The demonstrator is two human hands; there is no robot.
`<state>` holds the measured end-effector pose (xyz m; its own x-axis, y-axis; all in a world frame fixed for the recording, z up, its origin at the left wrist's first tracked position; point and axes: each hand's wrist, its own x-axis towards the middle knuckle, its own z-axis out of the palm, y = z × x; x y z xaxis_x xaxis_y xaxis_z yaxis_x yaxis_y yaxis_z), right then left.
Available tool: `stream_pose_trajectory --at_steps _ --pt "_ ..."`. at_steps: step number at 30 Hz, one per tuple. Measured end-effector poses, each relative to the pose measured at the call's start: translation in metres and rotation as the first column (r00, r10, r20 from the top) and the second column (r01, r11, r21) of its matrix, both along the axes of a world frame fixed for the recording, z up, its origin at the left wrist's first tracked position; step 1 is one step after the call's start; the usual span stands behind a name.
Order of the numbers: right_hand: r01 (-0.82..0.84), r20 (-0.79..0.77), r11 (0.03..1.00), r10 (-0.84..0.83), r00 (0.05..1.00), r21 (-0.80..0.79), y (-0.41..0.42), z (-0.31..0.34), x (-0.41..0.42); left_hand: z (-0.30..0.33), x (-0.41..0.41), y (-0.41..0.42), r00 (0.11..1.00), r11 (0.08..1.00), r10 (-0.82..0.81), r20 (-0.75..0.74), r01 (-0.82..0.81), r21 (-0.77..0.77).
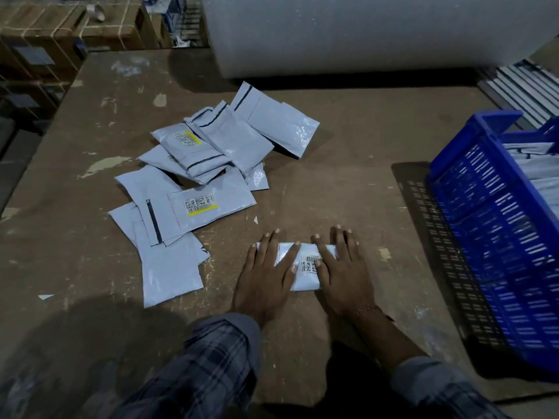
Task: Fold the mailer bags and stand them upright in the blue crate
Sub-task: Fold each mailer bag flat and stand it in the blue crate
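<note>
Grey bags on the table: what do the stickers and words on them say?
No text is readable.
Folded grey plastic mailer bag under both hands: barcode label, blurred.
Flat grey mailer bag in the pile: square codes, yellow strip, print too small.
Grey mailer bag further back: same label, blurred.
Blue plastic crate: no writing visible.

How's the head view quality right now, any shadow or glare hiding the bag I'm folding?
Head view: dim overall, with a dark shadow bottom left; the bag under both flat hands, left and right, stays readable; slight sheen on the pile; wide-angle bending tilts the crate; sleeves blur.
</note>
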<state>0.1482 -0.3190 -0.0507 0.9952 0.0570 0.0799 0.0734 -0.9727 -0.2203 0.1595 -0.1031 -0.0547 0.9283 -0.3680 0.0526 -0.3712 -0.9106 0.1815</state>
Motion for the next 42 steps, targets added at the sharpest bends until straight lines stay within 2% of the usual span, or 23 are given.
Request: stream_pose_trajectory --at_steps 30,37,42 --pt "-0.003 -0.034 1.000 0.003 0.999 0.012 0.001 0.003 0.001 0.001 0.002 -0.002 1.000 1.000 0.009 -0.018 -0.009 0.030" --pt "0.041 -0.138 0.998 -0.035 0.990 0.040 0.007 0.014 0.015 0.005 -0.001 -0.003 1.000 1.000 0.015 -0.021 -0.015 0.017" --pt "0.017 -0.046 0.998 -0.020 0.999 -0.065 0.016 0.004 0.022 0.003 -0.001 -0.002 1.000 1.000 0.014 -0.022 -0.014 0.007"
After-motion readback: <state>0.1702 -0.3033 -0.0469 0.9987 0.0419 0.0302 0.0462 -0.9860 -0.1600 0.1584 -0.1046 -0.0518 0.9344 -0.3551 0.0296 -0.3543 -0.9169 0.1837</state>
